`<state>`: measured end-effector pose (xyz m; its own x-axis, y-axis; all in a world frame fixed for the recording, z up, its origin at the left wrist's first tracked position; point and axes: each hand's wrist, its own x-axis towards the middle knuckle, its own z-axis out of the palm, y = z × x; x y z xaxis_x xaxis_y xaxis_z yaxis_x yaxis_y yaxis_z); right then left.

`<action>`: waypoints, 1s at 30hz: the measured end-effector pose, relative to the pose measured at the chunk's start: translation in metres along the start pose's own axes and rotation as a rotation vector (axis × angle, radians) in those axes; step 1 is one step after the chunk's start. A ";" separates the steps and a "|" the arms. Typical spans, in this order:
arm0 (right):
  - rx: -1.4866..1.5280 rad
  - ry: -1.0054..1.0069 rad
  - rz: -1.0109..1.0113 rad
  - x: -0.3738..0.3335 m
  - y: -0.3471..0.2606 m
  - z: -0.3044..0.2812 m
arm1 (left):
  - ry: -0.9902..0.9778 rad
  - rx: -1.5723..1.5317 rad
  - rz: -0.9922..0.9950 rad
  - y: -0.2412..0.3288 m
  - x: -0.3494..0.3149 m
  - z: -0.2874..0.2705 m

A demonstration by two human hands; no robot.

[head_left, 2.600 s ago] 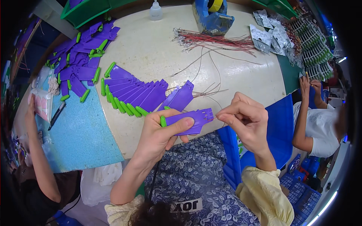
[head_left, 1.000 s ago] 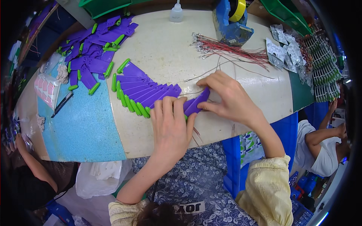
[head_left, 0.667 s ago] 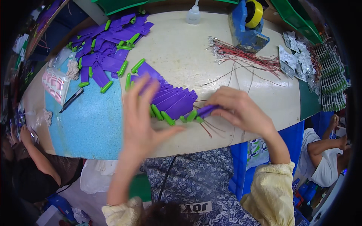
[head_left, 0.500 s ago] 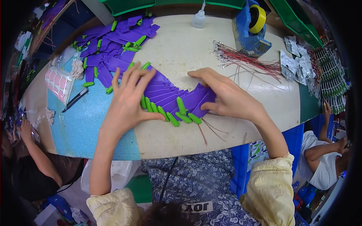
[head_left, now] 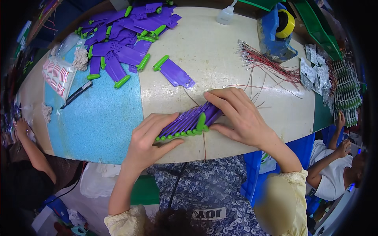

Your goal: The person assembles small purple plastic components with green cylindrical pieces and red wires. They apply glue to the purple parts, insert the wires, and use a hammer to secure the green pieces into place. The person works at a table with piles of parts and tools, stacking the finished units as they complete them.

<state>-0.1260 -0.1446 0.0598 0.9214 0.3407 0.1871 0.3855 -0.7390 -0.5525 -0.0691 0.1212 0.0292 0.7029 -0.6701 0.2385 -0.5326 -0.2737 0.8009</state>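
Observation:
Between my two hands a slanted stack of purple plastic blades with green ends [head_left: 183, 122] stands near the table's front edge. My left hand [head_left: 149, 137] grips its left end, thumb along the near side and fingers behind. At the right end my right hand [head_left: 238, 116] closes round it, fingers on top and thumb low. One green end sticks up above the row. Thin wires hang from the stack over the table edge. Beyond the stack one loose purple blade [head_left: 175, 73] with a green end lies by itself.
A heap of purple blades [head_left: 126, 31] covers the far left. A black pen-like tool [head_left: 76, 94] and a striped plastic bag [head_left: 59, 76] lie on the blue mat [head_left: 94, 126]. Red wires [head_left: 271, 63], a tape dispenser [head_left: 271, 35] and a white squeeze bottle [head_left: 225, 15] are at the back right.
The fanned-out blades have been drawn together into a tighter stack nearer the table's front edge. My left hand has moved right and nearer. One blade is now left apart behind the stack.

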 end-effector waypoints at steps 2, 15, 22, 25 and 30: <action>0.112 -0.073 0.006 0.003 0.005 0.001 | -0.006 -0.024 0.013 -0.001 0.000 -0.001; -0.018 -0.001 -0.154 -0.012 0.005 -0.006 | 0.190 0.515 -0.160 0.043 0.002 0.041; -0.064 -0.175 0.040 0.003 0.005 -0.022 | 0.165 0.489 -0.128 0.034 0.004 0.030; 0.017 -0.154 0.172 0.005 0.011 -0.013 | 0.133 0.530 -0.115 0.033 0.004 0.021; -0.117 -0.006 -0.068 0.026 -0.003 -0.001 | 0.006 0.242 -0.177 0.024 0.006 -0.004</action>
<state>-0.1027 -0.1340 0.0675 0.8928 0.3956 0.2154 0.4503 -0.7769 -0.4400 -0.0756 0.1138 0.0522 0.7976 -0.5930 0.1104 -0.4976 -0.5434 0.6761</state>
